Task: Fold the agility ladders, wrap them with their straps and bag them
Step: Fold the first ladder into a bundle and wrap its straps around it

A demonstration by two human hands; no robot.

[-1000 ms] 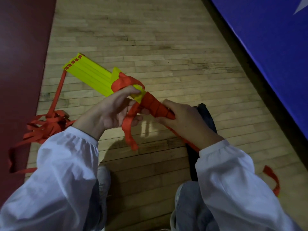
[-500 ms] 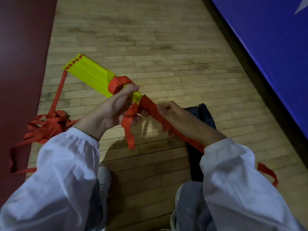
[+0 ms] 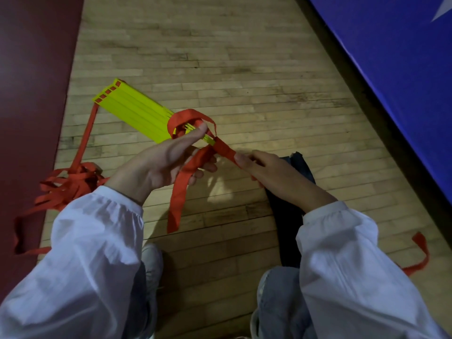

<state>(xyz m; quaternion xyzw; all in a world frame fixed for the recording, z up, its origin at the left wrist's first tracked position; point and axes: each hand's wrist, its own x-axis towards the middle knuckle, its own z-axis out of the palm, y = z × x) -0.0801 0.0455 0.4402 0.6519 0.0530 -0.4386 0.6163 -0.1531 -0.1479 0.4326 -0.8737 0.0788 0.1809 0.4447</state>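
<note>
The folded ladder [image 3: 132, 111], a flat stack of yellow rungs, reaches up and to the left from my left hand [image 3: 166, 162]. That grip holds the near end of the stack: fingers curled underneath, thumb stretched over the top. The red strap [image 3: 188, 117] loops round the rungs just beyond my thumb. From the loop a flat stretch of it runs across to my right hand [image 3: 271, 172], whose grip pinches it taut between thumb and fingers. A loose tail [image 3: 178, 201] of the same strap hangs down out of my left grip toward my knees.

Under my right wrist lies the dark bag [image 3: 291, 223], flat on the wood floor [image 3: 244, 81]. Left of my left grip, more strap drops from the far end of the rungs into a tangled heap [image 3: 68, 182] at the edge of a dark red mat [image 3: 31, 69]. Well to the right of my right grip, a blue mat [image 3: 391, 57] runs along the floor, and a strap end [image 3: 420, 255] curls beside my right sleeve [image 3: 342, 265].
</note>
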